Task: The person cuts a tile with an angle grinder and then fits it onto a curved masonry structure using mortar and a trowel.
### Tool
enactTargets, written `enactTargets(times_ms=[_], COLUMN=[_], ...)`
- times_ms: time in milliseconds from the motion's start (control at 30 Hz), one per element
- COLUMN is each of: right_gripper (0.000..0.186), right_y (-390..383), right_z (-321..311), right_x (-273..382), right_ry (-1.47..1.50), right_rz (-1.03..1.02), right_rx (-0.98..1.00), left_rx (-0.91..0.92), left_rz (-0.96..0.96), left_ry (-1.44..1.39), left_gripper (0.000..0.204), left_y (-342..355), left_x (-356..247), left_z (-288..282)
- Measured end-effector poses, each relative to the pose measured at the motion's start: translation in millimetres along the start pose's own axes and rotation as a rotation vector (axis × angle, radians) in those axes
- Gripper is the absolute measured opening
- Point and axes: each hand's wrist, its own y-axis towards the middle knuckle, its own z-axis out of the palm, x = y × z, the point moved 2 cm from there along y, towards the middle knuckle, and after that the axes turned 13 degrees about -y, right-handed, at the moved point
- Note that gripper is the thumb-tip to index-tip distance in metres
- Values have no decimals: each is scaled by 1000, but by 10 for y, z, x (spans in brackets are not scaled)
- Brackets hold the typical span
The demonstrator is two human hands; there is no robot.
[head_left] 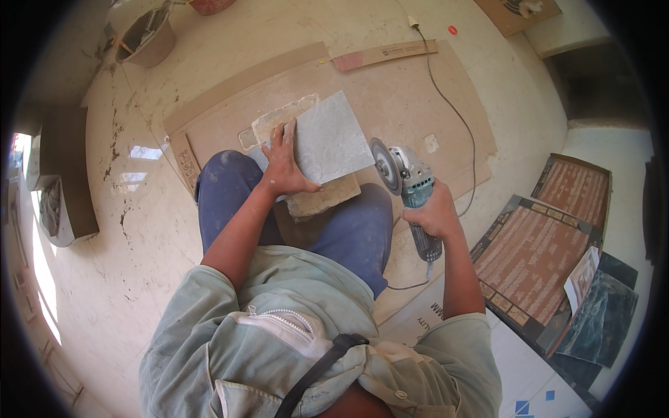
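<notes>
My left hand (pixel 286 160) lies with spread fingers on the left part of a square grey tile (pixel 334 139), thumb toward its near edge. The tile rests over rough pale stone slabs (pixel 324 198) between my knees. In my right hand (pixel 435 212) is a teal and black angle grinder (pixel 425 237), gripped by its body, its disc (pixel 387 167) upright just off the tile's right corner. Whether the disc spins I cannot tell. The grinder's cord (pixel 460 115) runs across a cardboard sheet (pixel 411 104) beneath the work.
Tile boxes (pixel 529 258) and dark marbled tiles (pixel 599 313) lie at the right. A grey bucket with tools (pixel 143 45) and a red container (pixel 209 5) stand at the far upper left. Dark trough-like objects (pixel 63 188) are at the left, cardboard (pixel 516 14) at the upper right.
</notes>
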Motion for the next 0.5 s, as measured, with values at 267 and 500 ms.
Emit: enactTargets(times_ms=[267, 500], right_gripper=[59, 57], right_y=[27, 57], right_z=[-23, -6], right_x=[22, -14], right_ry=[-7, -5], right_rz=[10, 14], right_rx=[20, 16], left_rx=[-3, 1], left_rz=[-5, 5], left_ry=[2, 1], left_gripper=[161, 162], left_y=[-3, -5], left_x=[-11, -12], left_z=[0, -1])
